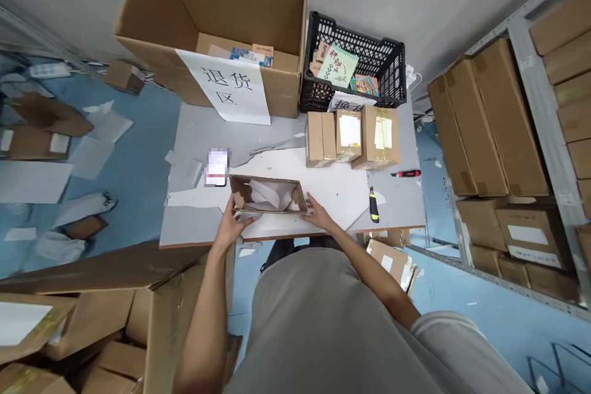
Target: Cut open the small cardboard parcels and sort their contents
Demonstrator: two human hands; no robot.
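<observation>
A small open cardboard box [298, 204] stands near the front edge of the table, with crumpled whitish wrapping [272, 194] inside. My left hand [229, 225] grips its left end, thumb stretched along the near side. At the right end, my right hand [317, 214] holds the box with the fingers along its side. What lies under the wrapping is hidden. Just left of the box is a phone [217, 166], its screen blurred out.
A large carton [277, 89] with a paper sign and a black crate [355, 43] holding packets stand at the back. Three closed boxes [321, 138] sit before the crate. A yellow cutter [373, 204] and a red cutter [406, 173] lie right. Shelving [526, 61] stands beyond.
</observation>
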